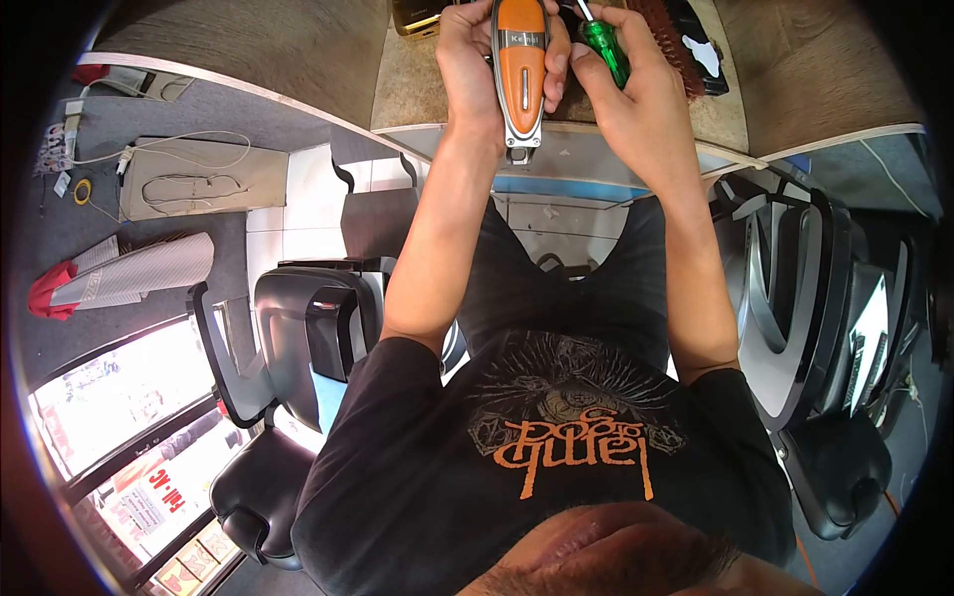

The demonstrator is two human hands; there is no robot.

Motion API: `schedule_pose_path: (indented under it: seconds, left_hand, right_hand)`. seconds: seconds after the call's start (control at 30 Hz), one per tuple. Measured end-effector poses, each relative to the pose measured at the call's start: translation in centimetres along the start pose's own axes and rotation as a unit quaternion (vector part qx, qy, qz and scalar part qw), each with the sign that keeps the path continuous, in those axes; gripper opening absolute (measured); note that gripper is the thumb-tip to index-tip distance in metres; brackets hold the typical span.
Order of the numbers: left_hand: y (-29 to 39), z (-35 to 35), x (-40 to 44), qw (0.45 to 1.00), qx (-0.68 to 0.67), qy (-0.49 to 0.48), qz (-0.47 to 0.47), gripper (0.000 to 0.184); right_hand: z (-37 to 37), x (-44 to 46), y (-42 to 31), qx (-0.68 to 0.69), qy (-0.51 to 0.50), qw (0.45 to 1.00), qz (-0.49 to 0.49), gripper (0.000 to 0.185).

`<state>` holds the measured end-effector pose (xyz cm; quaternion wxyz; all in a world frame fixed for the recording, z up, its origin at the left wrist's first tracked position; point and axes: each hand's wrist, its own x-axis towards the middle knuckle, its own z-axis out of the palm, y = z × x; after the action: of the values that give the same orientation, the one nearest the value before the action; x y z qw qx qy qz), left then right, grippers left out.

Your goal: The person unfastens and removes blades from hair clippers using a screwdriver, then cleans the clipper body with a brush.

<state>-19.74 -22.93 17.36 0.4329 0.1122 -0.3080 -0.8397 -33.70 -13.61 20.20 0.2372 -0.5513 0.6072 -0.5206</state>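
My left hand (471, 70) is wrapped around an orange and silver hair clipper (524, 74), its fingertips showing along the clipper's right side. The clipper's narrow silver end points down toward me, and its other end is cut off by the top of the view. Beside it, my right hand (641, 109) grips a screwdriver (605, 52) by its translucent green handle, with part of the metal shaft visible above. The screwdriver and the clipper are apart. Both hands are over a worn wooden work surface (407, 84).
A gold object (417, 18) sits at the upper left of the surface. Right of my hand lies a dark-bristled brush (686, 50) with a white patch. Wooden side panels flank the space. Black chairs (298, 308) stand on both sides; a striped cloth (149, 268) and cables lie at left.
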Motion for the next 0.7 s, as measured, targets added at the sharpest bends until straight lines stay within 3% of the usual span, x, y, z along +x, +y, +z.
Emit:
schedule_pose_path:
  seconds: [0.7]
  left_hand:
    - [0.0, 0.1, 0.0, 1.000, 0.000, -0.009, 0.001, 0.051]
  right_hand:
    - [-0.5, -0.1, -1.1, -0.006, -0.013, 1.000, 0.010, 0.038]
